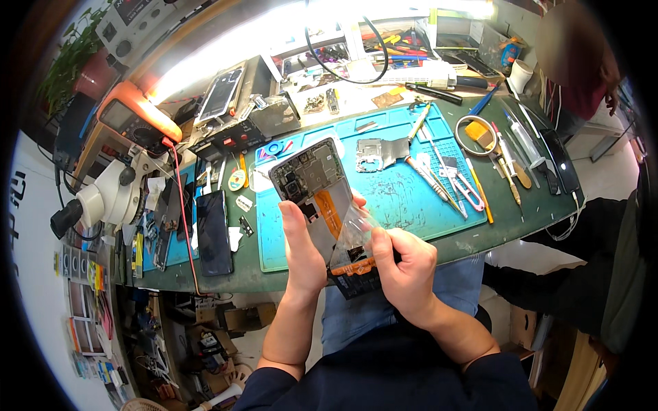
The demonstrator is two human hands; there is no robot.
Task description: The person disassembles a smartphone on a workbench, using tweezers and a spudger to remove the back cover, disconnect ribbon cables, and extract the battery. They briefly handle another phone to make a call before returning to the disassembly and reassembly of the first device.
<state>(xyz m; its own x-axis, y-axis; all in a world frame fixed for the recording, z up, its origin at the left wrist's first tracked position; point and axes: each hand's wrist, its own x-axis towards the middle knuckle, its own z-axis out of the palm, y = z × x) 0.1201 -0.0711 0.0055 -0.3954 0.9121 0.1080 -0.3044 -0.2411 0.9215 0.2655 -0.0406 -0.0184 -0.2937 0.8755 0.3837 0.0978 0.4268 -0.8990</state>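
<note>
My left hand (305, 253) is wrapped round an opened phone (322, 177), tilted above the near edge of the bench. Its circuit board and camera lenses show at the top, with an orange ribbon cable (327, 214) running down the middle. At its lower end sits a black battery (358, 282) with an orange strip. The thumb and fingers of my right hand (409, 270) pinch a clear plastic film (353, 227), drawn up in a taut peak over the battery. Whether the film is stuck to the battery cannot be made out.
Under the phone lies a blue repair mat (404, 205) with a metal shield plate (370, 156), tweezers (466, 186) and screwdrivers (430, 179). A dark phone (214, 233), an orange multimeter (137, 116) and a microscope (103, 202) stand left. A person (576, 68) is at the far right.
</note>
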